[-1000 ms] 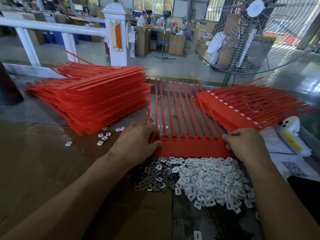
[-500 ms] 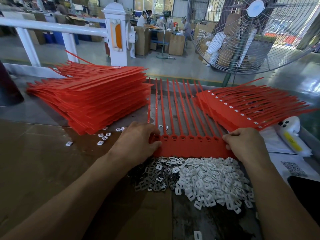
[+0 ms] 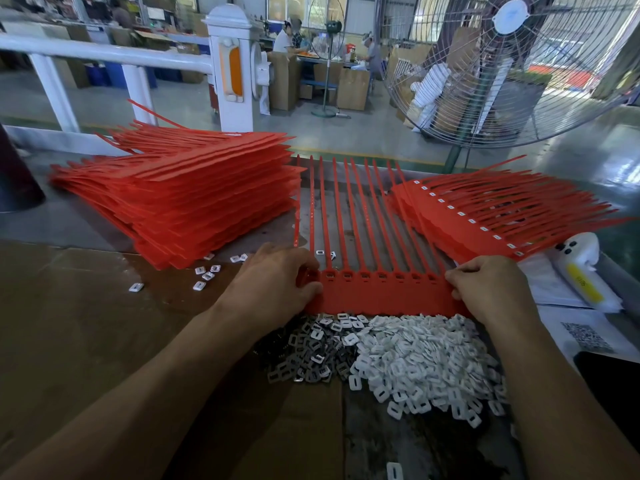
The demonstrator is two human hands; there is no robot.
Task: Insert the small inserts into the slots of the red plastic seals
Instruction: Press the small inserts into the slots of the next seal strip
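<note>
Red seal strip [image 3: 381, 294] lies flat before me, tails pointing away, slots empty; white inserts [image 3: 422, 362] heaped just below.

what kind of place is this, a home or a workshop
Most likely a factory assembly floor. Tall stacks of red plastic seals flank the work surface, a big heap of small white inserts lies ready, and an industrial fan stands beside cardboard boxes on the concrete floor.

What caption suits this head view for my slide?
Both hands hold a red seal strip behind loose inserts.
</note>
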